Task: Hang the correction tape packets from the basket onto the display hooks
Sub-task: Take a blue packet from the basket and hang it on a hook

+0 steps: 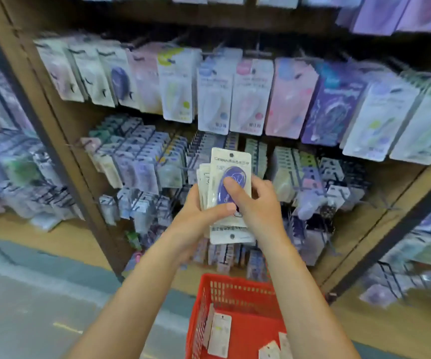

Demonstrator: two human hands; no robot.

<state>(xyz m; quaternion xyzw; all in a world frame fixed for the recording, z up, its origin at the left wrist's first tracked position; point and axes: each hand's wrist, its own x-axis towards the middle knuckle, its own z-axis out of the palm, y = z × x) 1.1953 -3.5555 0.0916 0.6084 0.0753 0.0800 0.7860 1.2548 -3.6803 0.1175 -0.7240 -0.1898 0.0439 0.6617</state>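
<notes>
I hold a small stack of white card correction tape packets upright in front of the shelving, between both hands. My left hand cups the stack from the left and behind, its thumb lying across the lower front of the top packet. My right hand grips the same top packet from the right, thumb pressed on the purple oval tape dispenser under its clear blister, the fingers curled round the right edge. The top packet stands taller than the ones behind it, with a small round hanging hole near its upper edge; another packet edge with a hole shows below my hands.

Below my forearms sits the red plastic lattice basket on the floor. A few more white packets lie inside it, one leaning against the left wall, others near the right forearm.

Ahead stands the brown wooden display rack. Its upper row carries large hanging packets in white, pink and purple, side by side on dark metal display hooks. The row beneath is crowded with smaller packets hung in deep files, blurred so that I cannot read them. The stack in my hands is level with this lower row, apart from it.
</notes>
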